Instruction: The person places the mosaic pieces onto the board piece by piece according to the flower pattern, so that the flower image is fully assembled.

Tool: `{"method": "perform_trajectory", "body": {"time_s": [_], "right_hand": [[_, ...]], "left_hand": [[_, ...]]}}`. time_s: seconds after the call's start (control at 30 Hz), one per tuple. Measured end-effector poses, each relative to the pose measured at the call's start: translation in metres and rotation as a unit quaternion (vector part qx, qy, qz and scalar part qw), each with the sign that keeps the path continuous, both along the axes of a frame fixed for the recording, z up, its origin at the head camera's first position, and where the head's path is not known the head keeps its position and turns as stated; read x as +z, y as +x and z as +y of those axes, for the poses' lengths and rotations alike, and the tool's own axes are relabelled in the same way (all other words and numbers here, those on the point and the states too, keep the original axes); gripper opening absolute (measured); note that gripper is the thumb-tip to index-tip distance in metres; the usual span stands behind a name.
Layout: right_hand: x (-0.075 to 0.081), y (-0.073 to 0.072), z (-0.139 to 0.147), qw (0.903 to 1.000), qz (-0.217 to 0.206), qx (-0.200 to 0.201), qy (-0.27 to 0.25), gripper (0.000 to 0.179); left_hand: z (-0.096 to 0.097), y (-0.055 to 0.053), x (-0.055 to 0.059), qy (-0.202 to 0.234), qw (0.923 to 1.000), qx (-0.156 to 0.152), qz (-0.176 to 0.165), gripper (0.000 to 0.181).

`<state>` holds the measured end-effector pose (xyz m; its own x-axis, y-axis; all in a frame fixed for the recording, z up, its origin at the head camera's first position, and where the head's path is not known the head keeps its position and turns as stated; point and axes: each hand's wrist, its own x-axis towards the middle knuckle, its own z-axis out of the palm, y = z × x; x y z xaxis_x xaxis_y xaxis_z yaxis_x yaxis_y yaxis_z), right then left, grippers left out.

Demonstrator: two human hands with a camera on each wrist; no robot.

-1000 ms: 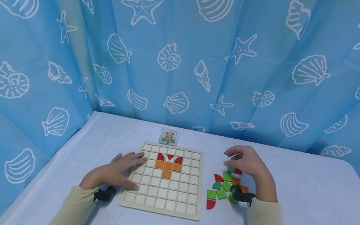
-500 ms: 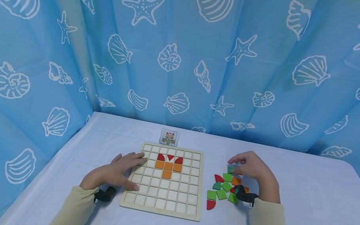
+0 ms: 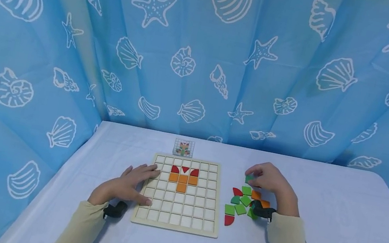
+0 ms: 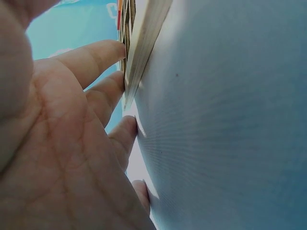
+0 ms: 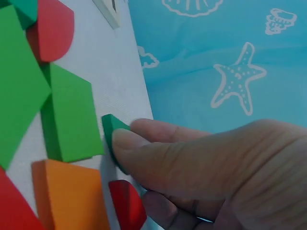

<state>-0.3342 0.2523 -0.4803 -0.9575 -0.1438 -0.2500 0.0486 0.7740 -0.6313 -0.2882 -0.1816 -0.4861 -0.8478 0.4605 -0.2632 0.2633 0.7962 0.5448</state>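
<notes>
My right hand [image 3: 270, 182] pinches a dark green block [image 3: 248, 178] between thumb and index finger, at the far end of a pile of loose blocks. The right wrist view shows this dark green block [image 5: 109, 129] partly covered by the thumb; a small red block [image 5: 125, 203] lies close under the other fingers. My left hand [image 3: 127, 185] rests spread on the left edge of a wooden grid board [image 3: 175, 227]. On the board, red blocks [image 3: 194, 173] sit above orange blocks [image 3: 181, 187]. In the left wrist view, fingertips of the left hand [image 4: 62, 129] touch the board's rim [image 4: 144, 43].
Green blocks [image 3: 240, 209], orange blocks [image 3: 255, 195] and red blocks [image 3: 229, 220] lie right of the board on the white table [image 3: 346, 235]. A small pattern card [image 3: 183, 148] stands behind the board. A blue shell-print curtain [image 3: 206, 54] hangs at the back and left.
My right hand came down and slightly right onto the dark green block, took hold of it and shifted it a little away from the pile. The left hand stays on the board.
</notes>
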Motion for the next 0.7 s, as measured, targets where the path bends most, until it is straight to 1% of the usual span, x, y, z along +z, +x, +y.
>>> {"method": "perform_trajectory", "body": {"time_s": [0.13, 0.23, 0.43, 0.7], "right_hand": [[-0.004, 0.003, 0.002, 1.0, -0.007, -0.003, 0.002, 0.026], [-0.004, 0.004, 0.002, 1.0, -0.004, -0.002, 0.001, 0.024], [0.002, 0.0, -0.001, 0.9999, 0.011, -0.004, 0.002, 0.02], [0.003, -0.004, -0.008, 0.9999, 0.013, -0.003, 0.003, 0.02]], "left_hand": [[0.001, 0.002, -0.002, 0.006, 0.9999, -0.005, -0.01, 0.094], [0.002, 0.002, -0.003, 0.001, 0.9999, -0.002, -0.011, 0.094], [0.003, -0.002, 0.0, -0.016, 0.9998, 0.011, -0.005, 0.094], [0.003, -0.004, 0.002, -0.03, 0.9995, 0.006, -0.005, 0.094]]}}
